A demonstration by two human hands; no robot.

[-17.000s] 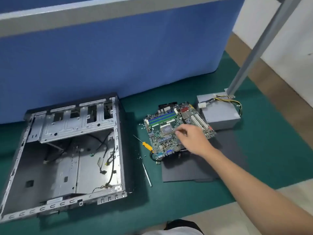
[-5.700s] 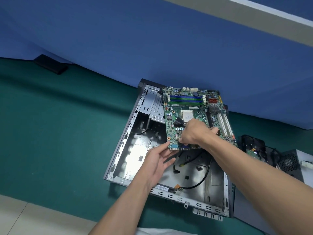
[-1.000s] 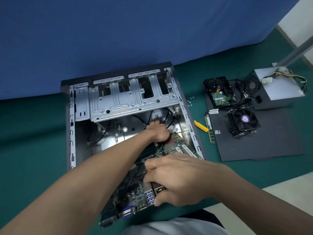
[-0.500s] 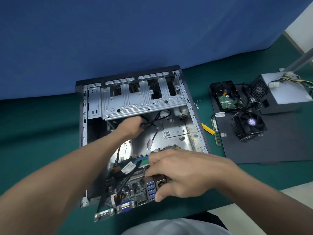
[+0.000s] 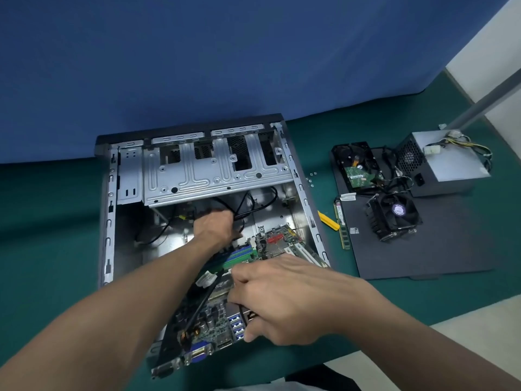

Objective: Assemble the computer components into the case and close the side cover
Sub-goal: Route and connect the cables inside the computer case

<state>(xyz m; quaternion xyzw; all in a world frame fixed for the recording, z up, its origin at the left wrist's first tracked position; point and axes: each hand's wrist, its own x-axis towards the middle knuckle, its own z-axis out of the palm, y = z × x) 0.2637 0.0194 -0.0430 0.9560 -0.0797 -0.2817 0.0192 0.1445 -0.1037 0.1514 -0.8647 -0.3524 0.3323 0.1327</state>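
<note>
Head: motherboard is now down inside the case, not held above it as it was a few seconds back. Its far edge sits low in the case. The near I/O edge sticks out over the near wall, so it's tilted, not seated.

Left hand is clenched round the black cables just under the drive cage, keeping them off the board. Right hand grips the board's near edge by the ports.

Far edge looks slightly deeper than half a second ago. My read: still sliding in. Screws, cooler, hard drive, power supply and side cover wait on the right.
</note>
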